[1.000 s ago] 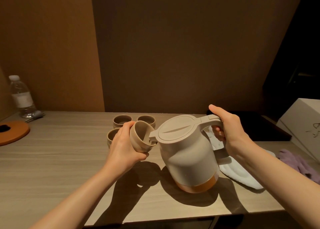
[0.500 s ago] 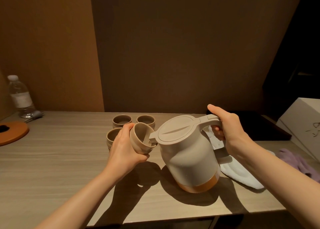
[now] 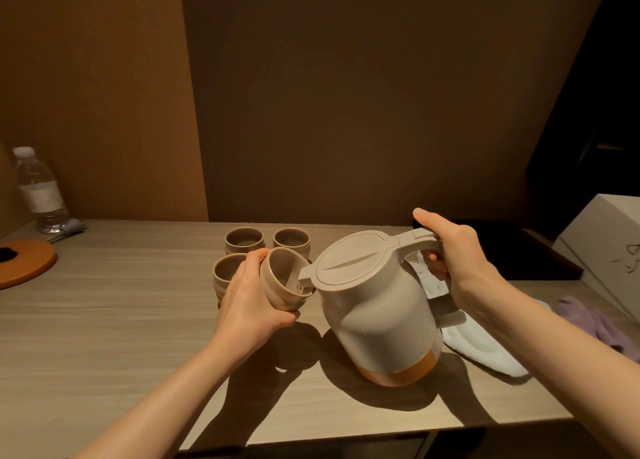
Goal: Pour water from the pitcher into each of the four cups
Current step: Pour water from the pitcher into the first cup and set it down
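Right hand [image 3: 457,261] is wrapped shut round the handle of the pitcher [image 3: 377,313], thumb on top, pitcher tipped left with its base lifted off the table [image 3: 104,320]. Left hand [image 3: 249,302] grips the held cup [image 3: 287,282], fingers closed round its outer wall, cup lifted and tilted with its mouth toward the spout; spout lip sits just inside the rim. Water seems to be going in, stream hard to make out.

Three other cups stand on the table behind the left hand: back left cup [image 3: 243,240], back right cup [image 3: 291,239], front left cup [image 3: 227,275], partly hidden by the hand. Fill levels can't be told.

Risks: held cup is tilted steeply, so it likely spills over its low edge before it fills. Lid is on, so the flow can surge if the pitcher tips further. Spout is touching or nearly touching the rim; a bump could jolt the cup. A white cloth [image 3: 485,351] lies right of the pitcher.

Versus 0.5 s ago: almost no change, same grips, same tilt, cup and spout in the same relation.
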